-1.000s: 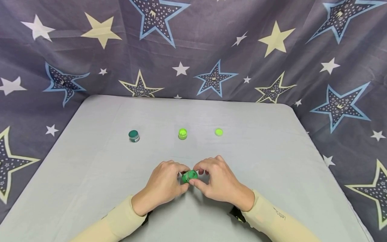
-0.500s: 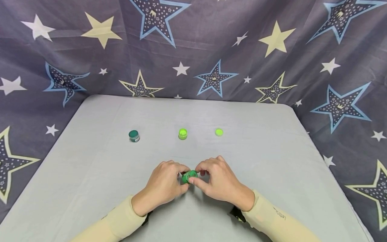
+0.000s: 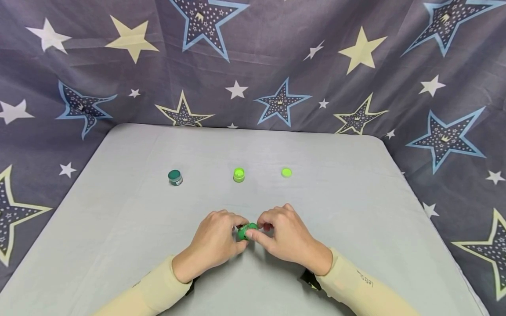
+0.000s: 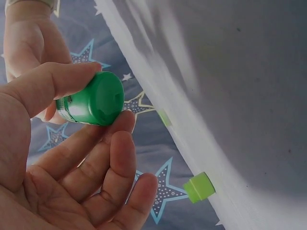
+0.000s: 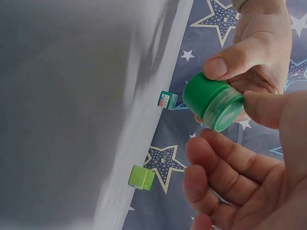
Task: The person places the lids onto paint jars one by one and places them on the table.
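Note:
A small green paint jar (image 3: 243, 231) lies tilted just above the table between both hands. My left hand (image 3: 217, 239) pinches its solid green part between thumb and fingers. At the other end, which has a clear rim (image 5: 224, 112) in the right wrist view, my right hand (image 3: 286, 239) pinches with thumb and forefinger. Its thumb lies across the near side, while the other fingers curl loosely below. From the left wrist, the smooth rounded green end (image 4: 108, 98) shows and the clear rim is hidden.
Farther back on the pale table (image 3: 336, 197) stand a dark teal jar (image 3: 175, 177) with its lid on and an uncovered lime-green jar (image 3: 239, 175). A lime-green lid (image 3: 286, 173) lies to the right. Star-printed cloth (image 3: 253, 66) hangs behind.
My right thumb has slid slightly left over the jar's end, and the right fingers have shifted a little around it. The left hand keeps its hold; the other jars stay put.

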Available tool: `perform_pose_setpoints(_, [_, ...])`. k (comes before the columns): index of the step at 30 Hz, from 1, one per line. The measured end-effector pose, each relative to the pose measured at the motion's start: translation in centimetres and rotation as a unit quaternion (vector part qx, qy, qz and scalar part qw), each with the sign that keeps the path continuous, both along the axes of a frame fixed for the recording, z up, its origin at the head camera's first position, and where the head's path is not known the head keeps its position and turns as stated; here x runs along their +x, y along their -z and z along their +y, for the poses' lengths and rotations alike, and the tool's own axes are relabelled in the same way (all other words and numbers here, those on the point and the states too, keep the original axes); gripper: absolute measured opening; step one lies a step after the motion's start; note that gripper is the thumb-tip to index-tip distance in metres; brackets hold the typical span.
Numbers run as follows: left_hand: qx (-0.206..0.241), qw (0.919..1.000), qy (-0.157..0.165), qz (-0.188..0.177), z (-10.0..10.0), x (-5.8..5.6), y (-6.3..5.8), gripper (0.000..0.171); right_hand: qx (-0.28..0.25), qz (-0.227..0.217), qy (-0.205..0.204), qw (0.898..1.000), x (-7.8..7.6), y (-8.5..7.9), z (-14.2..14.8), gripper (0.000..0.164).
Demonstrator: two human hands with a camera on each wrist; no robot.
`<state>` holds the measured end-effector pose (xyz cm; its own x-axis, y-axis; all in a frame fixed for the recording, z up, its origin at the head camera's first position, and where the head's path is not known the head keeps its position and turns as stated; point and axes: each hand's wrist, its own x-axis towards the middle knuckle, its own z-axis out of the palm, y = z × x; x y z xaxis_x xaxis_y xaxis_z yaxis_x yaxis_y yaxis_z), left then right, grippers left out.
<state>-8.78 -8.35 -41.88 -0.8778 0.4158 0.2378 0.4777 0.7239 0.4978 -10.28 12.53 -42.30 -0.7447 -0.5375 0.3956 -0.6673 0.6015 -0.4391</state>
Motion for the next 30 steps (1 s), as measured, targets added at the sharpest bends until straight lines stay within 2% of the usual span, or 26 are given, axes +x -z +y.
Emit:
perform_pose_setpoints(8, [0.0,1.0,-0.001,0.001,-0.03,0.0,-0.03,0.027,-0.006,-0.013,-0.006,1.0,-0.06,-0.05,0.06,0.026])
perform_pose_setpoints(15, [-0.004,1.0,-0.004,0.0,-0.07,0.03,-0.08,0.029,0.002,-0.033,-0.027,0.999,0.09,-0.22,0.2,0.03])
perform_pose_setpoints(30, [-0.004,1.0,-0.002,-0.005,0.07,0.08,-0.17,0.026,0.005,-0.032,-0.032,0.999,0.11,-0.16,0.22,0.021])
